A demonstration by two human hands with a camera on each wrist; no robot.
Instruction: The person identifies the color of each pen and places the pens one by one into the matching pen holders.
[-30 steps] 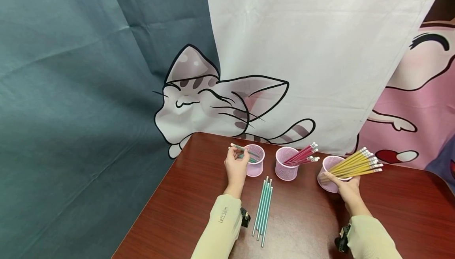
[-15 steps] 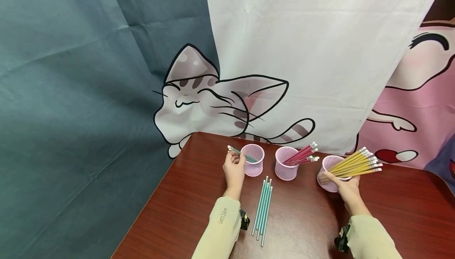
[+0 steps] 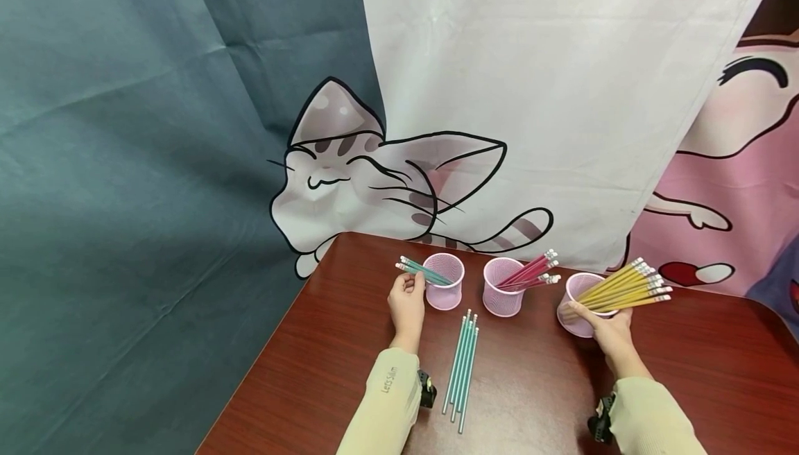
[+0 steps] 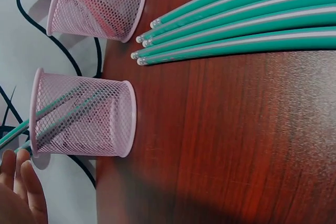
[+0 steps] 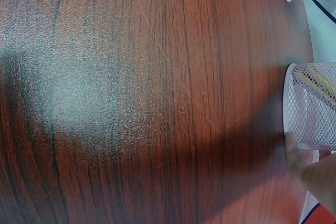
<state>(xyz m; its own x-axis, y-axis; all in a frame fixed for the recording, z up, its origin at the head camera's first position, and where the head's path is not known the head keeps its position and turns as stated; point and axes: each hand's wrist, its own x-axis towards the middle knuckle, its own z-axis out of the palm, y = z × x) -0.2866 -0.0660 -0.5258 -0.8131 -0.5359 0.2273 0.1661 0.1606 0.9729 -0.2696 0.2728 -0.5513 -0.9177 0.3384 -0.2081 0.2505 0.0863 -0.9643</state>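
My left hand (image 3: 407, 302) is beside the left pink mesh pencil cup (image 3: 444, 297). In the left wrist view its fingers (image 4: 32, 184) are extended at the cup's rim, right by the teal pencils (image 4: 58, 121) leaning inside. The eraser ends of these pencils stick out to the left. My right hand (image 3: 613, 336) holds the right pencil cup (image 3: 569, 306), thumb at the rim, other fingers partly hidden behind. Yellow pencils (image 3: 618, 290) fan out of that cup to the right. In the right wrist view a fingertip (image 5: 292, 142) meets the cup near its base.
Several loose teal pencils (image 3: 462, 372) lie side by side on the reddish-brown table (image 3: 331, 358), erasers pointing away. A middle pink mesh cup (image 3: 503, 304) bears dark pink pencils (image 3: 530, 271). Behind the table hangs a printed cat curtain (image 3: 356, 184).
My left hand has let go of a teal pencil, which now leans in the left cup with the others, and has drawn back slightly left and nearer. The right hand has stayed put.
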